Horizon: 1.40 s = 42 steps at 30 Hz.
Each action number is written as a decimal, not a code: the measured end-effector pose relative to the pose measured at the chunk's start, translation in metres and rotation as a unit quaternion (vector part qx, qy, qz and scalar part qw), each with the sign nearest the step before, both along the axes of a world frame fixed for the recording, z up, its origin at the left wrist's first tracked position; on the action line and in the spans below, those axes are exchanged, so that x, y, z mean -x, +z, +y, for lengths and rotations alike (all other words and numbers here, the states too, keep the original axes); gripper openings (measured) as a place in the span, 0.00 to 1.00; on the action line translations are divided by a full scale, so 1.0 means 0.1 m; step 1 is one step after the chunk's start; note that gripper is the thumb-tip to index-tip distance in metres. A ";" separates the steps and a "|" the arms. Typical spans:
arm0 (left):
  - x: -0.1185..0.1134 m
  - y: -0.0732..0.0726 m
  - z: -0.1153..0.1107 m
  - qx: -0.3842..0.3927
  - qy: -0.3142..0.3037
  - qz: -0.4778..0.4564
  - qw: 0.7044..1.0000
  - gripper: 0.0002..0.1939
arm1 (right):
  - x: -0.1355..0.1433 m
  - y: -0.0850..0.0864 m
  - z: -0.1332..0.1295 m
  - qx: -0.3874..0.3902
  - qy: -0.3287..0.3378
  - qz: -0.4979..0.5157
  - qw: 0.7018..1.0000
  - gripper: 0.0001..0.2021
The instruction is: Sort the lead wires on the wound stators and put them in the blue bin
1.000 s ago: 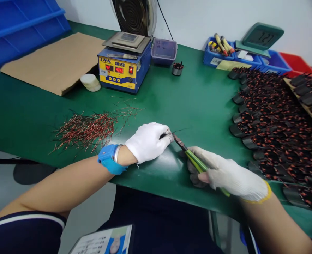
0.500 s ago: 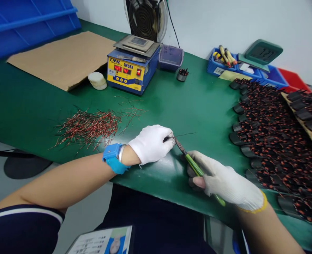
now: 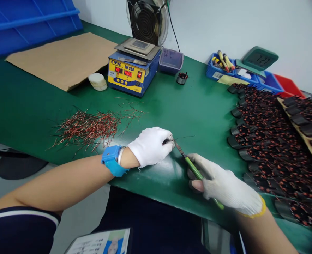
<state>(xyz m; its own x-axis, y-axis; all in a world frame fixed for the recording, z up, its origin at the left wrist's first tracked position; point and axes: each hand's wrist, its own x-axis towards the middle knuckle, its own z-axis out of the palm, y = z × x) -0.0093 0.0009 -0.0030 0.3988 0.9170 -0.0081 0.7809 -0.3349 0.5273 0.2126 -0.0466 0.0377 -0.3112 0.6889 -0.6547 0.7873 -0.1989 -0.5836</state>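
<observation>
My left hand (image 3: 153,147), in a white glove, is closed round a small dark part (image 3: 167,141), mostly hidden by the fingers. A thin wire (image 3: 185,136) sticks out from it to the right. In my right hand (image 3: 225,183), also gloved, are green-handled pliers (image 3: 194,168), whose jaws touch or nearly touch the part at my left fingertips. Left of my hands lies a loose pile of copper-coloured wire pieces (image 3: 88,127). Rows of dark parts with copper windings (image 3: 272,141) cover the right side of the green table (image 3: 198,106).
A blue and yellow CM 558 device (image 3: 126,77) stands at the back, near a purple bin (image 3: 171,60) and a single wound part (image 3: 182,78). Cardboard (image 3: 63,60) and a round white block (image 3: 97,82) lie left. Blue bins (image 3: 214,72) and a clock (image 3: 262,58) stand back right.
The view has shifted slightly. Both hands keep nearly the same pose, and the pliers' handles look closer together than before.
</observation>
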 end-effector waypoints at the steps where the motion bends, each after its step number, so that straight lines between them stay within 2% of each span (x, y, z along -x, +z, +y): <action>1: 0.00 0.00 0.00 0.001 -0.001 0.002 1.000 0.13 | 0.00 0.00 0.00 0.002 0.000 0.001 1.000 0.27; 11: 0.00 0.01 0.01 0.002 -0.008 0.011 1.000 0.13 | -0.02 -0.05 0.01 -0.009 -0.011 -0.006 1.000 0.28; 16: 0.00 0.01 0.01 0.008 -0.008 0.010 1.000 0.12 | -0.05 -0.04 -0.02 0.005 -0.008 -0.023 1.000 0.31; 34: -0.02 0.01 -0.01 -0.012 0.006 0.011 1.000 0.10 | -0.03 -0.04 -0.03 0.002 0.000 -0.071 0.998 0.29; 39: -0.03 -0.03 -0.04 -0.086 0.050 0.090 0.991 0.13 | -0.02 -0.05 -0.02 0.000 0.004 -0.071 0.997 0.28; 42: -0.01 -0.05 -0.05 -0.141 0.020 0.118 0.983 0.13 | -0.03 -0.07 -0.01 -0.018 0.005 -0.068 0.997 0.28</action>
